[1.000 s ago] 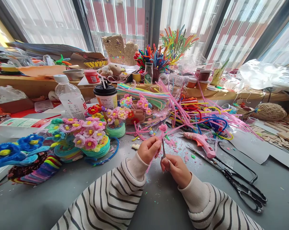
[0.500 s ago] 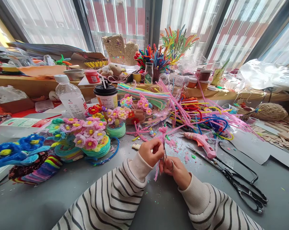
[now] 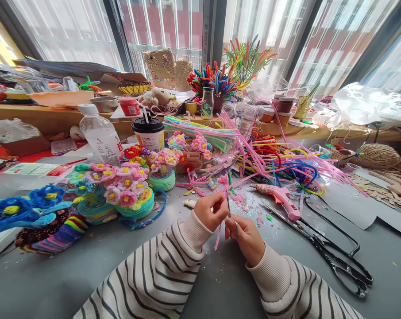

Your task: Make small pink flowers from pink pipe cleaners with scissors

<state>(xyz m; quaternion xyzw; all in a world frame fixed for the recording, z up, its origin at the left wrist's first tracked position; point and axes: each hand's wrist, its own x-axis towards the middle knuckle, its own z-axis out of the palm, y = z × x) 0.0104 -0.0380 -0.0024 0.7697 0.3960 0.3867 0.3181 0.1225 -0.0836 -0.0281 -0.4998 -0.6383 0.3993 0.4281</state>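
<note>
My left hand (image 3: 211, 212) pinches a pink fuzzy stem (image 3: 217, 238), whose lower end hangs beneath the fingers; its pink tip (image 3: 224, 179) shows above them. Close on the right, my right hand (image 3: 243, 235) is closed around small scissors (image 3: 229, 206) whose blades point upward beside the stem. The fingers hide most of the scissors' handles. Pink fuzz clippings (image 3: 239, 198) and glitter lie on the grey table behind both hands.
Fuzzy flowers in pots (image 3: 129, 195) stand at the left, near a bottle (image 3: 101, 137) and a lidded cup (image 3: 148, 133). A pink glue gun (image 3: 283, 200) and large black-handled scissors (image 3: 340, 261) lie at the right. Pink stems (image 3: 250, 150) pile up behind.
The small scissors and my right hand have shifted slightly at the stem. The pink tip has tilted a little to the left. My left hand keeps its pinch.
</note>
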